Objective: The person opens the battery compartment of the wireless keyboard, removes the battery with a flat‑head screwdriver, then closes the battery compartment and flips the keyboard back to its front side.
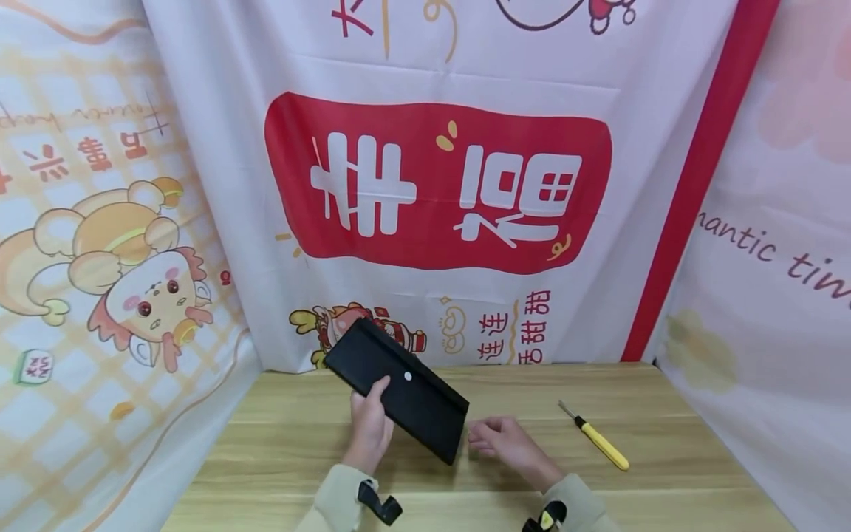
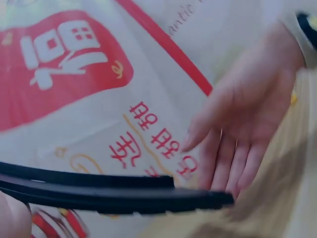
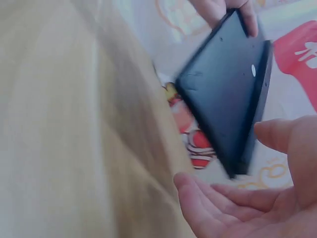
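Note:
A flat black rectangular case (image 1: pixel 399 391), with a raised strip along one long edge and a white round spot, is held tilted above the table. My left hand (image 1: pixel 370 427) grips it by its lower long edge, thumb on the face and the other fingers hidden behind. Beside the case's lower right end is my right hand (image 1: pixel 508 443). In the right wrist view, the thumb and fingers (image 3: pixel 237 208) of that hand are spread apart near the end of the case (image 3: pixel 223 89), holding nothing. Edge-on, the case (image 2: pixel 99 191) looks thin in the left wrist view.
A screwdriver (image 1: pixel 601 443) with a yellow and black handle lies on the wood-grain table (image 1: pixel 279 443), to the right of my right hand. Printed cloths (image 1: pixel 439 318) hang behind the table and along both sides.

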`<state>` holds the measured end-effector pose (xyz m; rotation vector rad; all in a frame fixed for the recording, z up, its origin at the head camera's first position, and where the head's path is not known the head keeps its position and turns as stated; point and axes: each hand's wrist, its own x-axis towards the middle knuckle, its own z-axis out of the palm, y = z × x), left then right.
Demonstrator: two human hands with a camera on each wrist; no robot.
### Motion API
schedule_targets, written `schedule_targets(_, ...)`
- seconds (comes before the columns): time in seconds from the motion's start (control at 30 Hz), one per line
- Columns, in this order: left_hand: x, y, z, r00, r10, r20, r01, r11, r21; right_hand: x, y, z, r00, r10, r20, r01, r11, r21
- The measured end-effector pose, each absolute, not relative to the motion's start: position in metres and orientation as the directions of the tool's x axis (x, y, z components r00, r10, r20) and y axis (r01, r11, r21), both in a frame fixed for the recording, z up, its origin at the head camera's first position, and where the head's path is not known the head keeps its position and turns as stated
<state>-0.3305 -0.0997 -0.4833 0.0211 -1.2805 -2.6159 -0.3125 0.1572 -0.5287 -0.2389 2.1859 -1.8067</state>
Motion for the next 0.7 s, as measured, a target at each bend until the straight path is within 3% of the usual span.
schedule_targets(0.2,-0.322,-0.098,-0.512,-0.974,-0.217,-0.067,0.119,-0.739,0.663,-0.303,0.140,-0.545,-0.936,-0.311,-0.167,0.175,0.002,-0.985)
schedule_targets(0.4,-0.320,-0.101,-0.522,-0.978,-0.195,-0.075,0.096,-0.738,0.668,-0.295,0.138,-0.547,-0.945,-0.287,-0.157,0.228,-0.233,-0.945)
schedule_targets(0.7,-0.320,-0.136,-0.522,-0.990,-0.138,0.011,0.099,-0.651,0.752,-0.302,0.178,-0.521,-0.973,-0.132,-0.189,0.211,-0.176,-0.962)
